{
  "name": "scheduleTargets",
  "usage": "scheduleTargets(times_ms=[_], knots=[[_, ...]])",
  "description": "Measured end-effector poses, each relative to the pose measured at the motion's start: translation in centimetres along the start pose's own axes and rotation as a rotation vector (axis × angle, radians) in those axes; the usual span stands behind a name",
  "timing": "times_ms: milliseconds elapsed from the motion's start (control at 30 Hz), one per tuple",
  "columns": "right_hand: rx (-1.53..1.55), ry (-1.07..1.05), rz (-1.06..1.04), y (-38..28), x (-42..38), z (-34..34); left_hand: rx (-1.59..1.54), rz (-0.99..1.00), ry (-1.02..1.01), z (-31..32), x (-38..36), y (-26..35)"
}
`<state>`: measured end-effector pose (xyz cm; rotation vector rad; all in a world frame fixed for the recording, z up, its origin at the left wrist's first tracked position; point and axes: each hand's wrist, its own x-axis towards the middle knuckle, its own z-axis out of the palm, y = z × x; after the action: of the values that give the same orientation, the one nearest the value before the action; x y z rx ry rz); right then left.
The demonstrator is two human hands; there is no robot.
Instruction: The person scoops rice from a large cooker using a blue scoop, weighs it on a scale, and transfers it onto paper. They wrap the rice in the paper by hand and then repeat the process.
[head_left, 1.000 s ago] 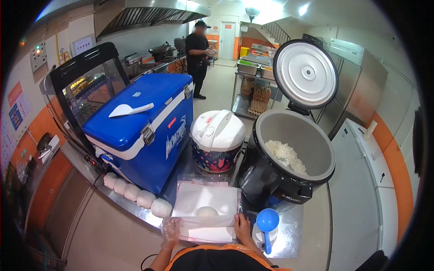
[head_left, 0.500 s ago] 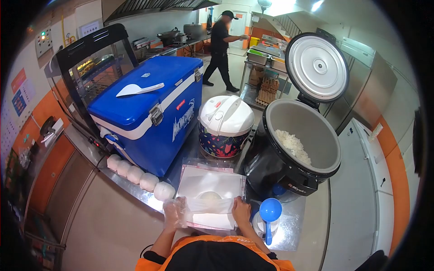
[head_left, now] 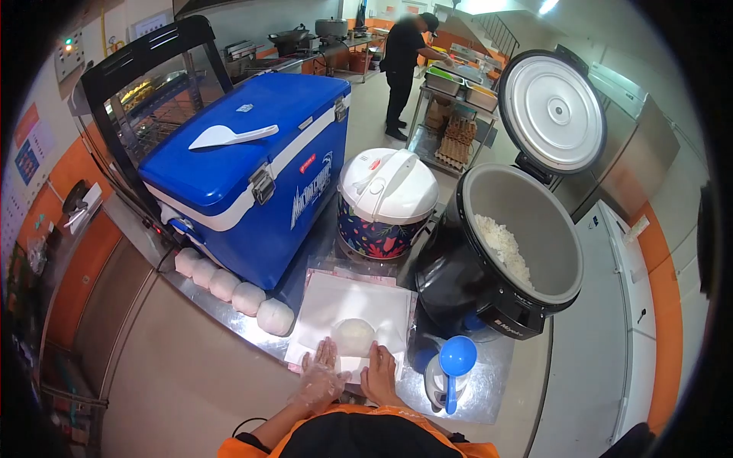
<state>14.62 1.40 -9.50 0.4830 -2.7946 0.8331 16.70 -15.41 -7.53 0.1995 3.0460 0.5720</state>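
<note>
A pale rounded mound of what looks like rice (head_left: 354,336) lies under thin white wrapping on a stack of white paper sheets (head_left: 347,294). My left hand (head_left: 319,378), in a clear plastic glove, rests with fingers stretched at the mound's lower left. On its lower right is my right hand (head_left: 380,375), its fingertips pressing on the wrapping, fingers extended. Several white wrapped balls (head_left: 275,317) stand in a row to the left. To the right, a blue measuring scoop (head_left: 457,356) rests on a small white scale (head_left: 435,379).
A blue cooler (head_left: 244,168) with a white rice paddle (head_left: 233,136) on its lid stands at left. Behind the paper is a flowered rice cooker (head_left: 385,206). At right, a large black cooker (head_left: 450,282) stands open with rice (head_left: 502,248). A person (head_left: 403,69) works at a far counter.
My hands have come closer together and lowered the wrapping, which they held stretched before, around the mound. The person in the back has walked right to the counter with food pans.
</note>
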Motion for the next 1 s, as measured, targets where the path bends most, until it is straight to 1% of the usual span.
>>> scheduleTargets(times_ms=[33, 100, 133, 200, 233, 300, 333, 367, 400, 433, 467, 500, 533, 600, 633, 667, 700, 733, 800, 867, 933, 1000], knots=[[0.0, -0.005, 0.003, 0.1, 0.1, 0.2, 0.009, -0.014, 0.0, -0.3, 0.3, 0.1], [0.011, -0.015, 0.087, 0.2, 0.6, 0.4, 0.017, -0.026, -0.009, -1.7, 1.2, 0.5], [0.011, -0.022, 0.095, 0.4, 0.7, 0.4, 0.029, -0.01, 0.0, -2.4, 1.6, 0.8], [0.125, 0.024, 0.057, 1.0, 1.5, 0.1, 0.042, 0.007, 0.011, -3.2, 2.6, 0.8], [0.124, 0.026, 0.055, 1.5, 2.1, 0.0, 0.059, 0.015, -0.011, -3.5, 3.1, 0.6], [0.223, -0.054, 0.137, 2.7, 3.0, -0.3, 0.079, 0.024, -0.031, -4.2, 4.1, -0.1], [0.224, -0.049, 0.135, 3.6, 3.6, -0.4, 0.082, -0.025, -0.103, -4.5, 4.7, -0.7], [0.17, 0.023, 0.111, 4.6, 4.2, -0.5, 0.086, -0.072, -0.176, -4.5, 5.1, -1.4], [0.116, 0.095, 0.086, 5.0, 5.1, -0.7, 0.089, -0.068, -0.174, -2.7, 5.8, -3.2], [0.132, 0.189, 0.081, 4.4, 6.3, -1.8, -0.441, -0.048, -0.012, 0.2, 7.0, -5.7], [0.133, 0.197, 0.081, 4.8, 7.3, -1.9, -0.969, -0.022, 0.157, 1.7, 7.8, -7.0], [0.15, 0.243, 0.039, 5.8, 8.6, -1.6, -0.088, 0.102, 0.288, -0.3, 9.1, -5.9], [0.165, 0.285, -0.003, 6.7, 9.7, -1.2, -0.087, 0.108, 0.292, -1.1, 10.5, -5.5], [0.117, 0.282, 0.017, 7.5, 11.4, 0.2, -0.161, 0.029, 0.227, -2.1, 12.5, -4.9], [0.015, 0.233, 0.097, 7.4, 11.9, 0.9, -0.16, 0.036, 0.226, -2.4, 13.2, -4.4], [-0.088, 0.183, 0.177, 7.3, 12.5, 1.4, -0.077, 0.003, 0.182, -2.7, 13.8, -3.9], [-0.091, 0.113, 0.237, 7.3, 12.8, 1.7, 0.006, -0.031, 0.139, -2.8, 14.4, -3.5], [-0.092, 0.117, 0.239, 7.5, 13.1, 2.0, 0.007, -0.026, 0.139, -2.8, 15.0, -3.2], [-0.089, 0.061, 0.175, 7.8, 13.2, 2.1, 0.033, -0.067, 0.02, -2.1, 15.9, -3.1], [-0.066, 0.086, 0.204, 7.9, 12.9, 1.7, 0.071, -0.06, -0.002, -1.3, 16.7, -3.4], [-0.014, 0.165, 0.301, 7.8, 12.9, 0.6, 0.108, -0.051, -0.022, -0.6, 17.5, -4.3], [0.017, 0.2, 0.308, 8.3, 13.0, 0.4, 0.15, 0.117, 0.04, -0.6, 18.4, -5.2]])
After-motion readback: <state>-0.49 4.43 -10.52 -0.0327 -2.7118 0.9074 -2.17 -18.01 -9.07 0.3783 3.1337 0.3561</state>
